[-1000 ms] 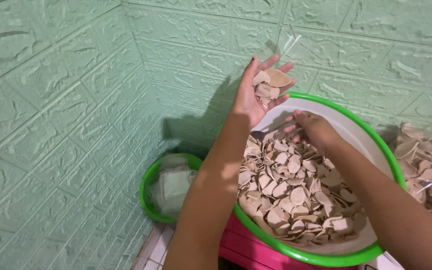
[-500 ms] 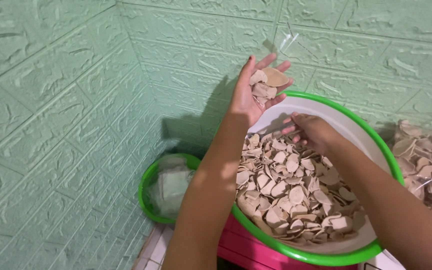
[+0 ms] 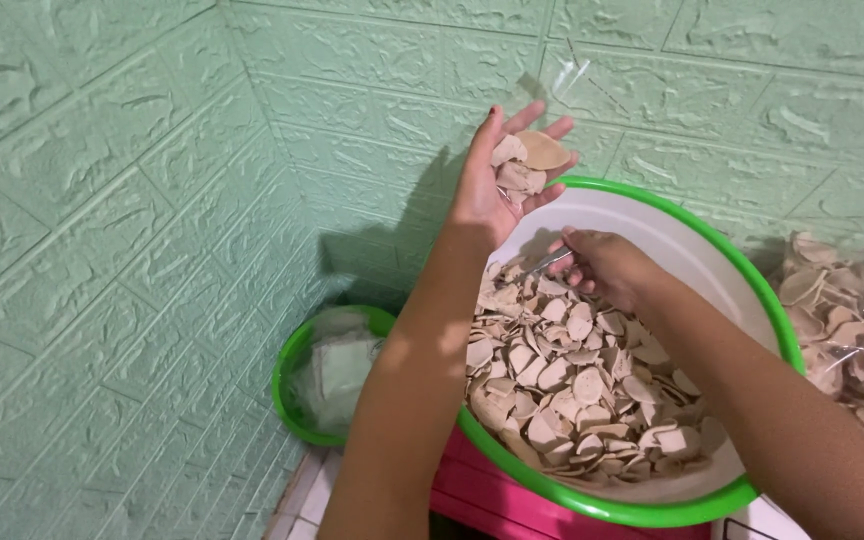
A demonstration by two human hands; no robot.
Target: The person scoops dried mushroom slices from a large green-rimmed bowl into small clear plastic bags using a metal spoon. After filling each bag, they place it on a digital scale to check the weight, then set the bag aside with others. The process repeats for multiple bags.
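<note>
Several crackers (image 3: 524, 165) flat in cupped left hand (image 3: 497, 185); right hand (image 3: 592, 265) grip unclear.

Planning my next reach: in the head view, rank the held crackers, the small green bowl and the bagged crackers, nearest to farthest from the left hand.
1. Held crackers, in the left hand.
2. Small green bowl, lower left by the wall.
3. Bagged crackers, far right.

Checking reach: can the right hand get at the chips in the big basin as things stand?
Probably yes. The right hand is already inside the green-rimmed basin, just above the chips, with nothing between them. The left hand is raised, holding a few.
</note>
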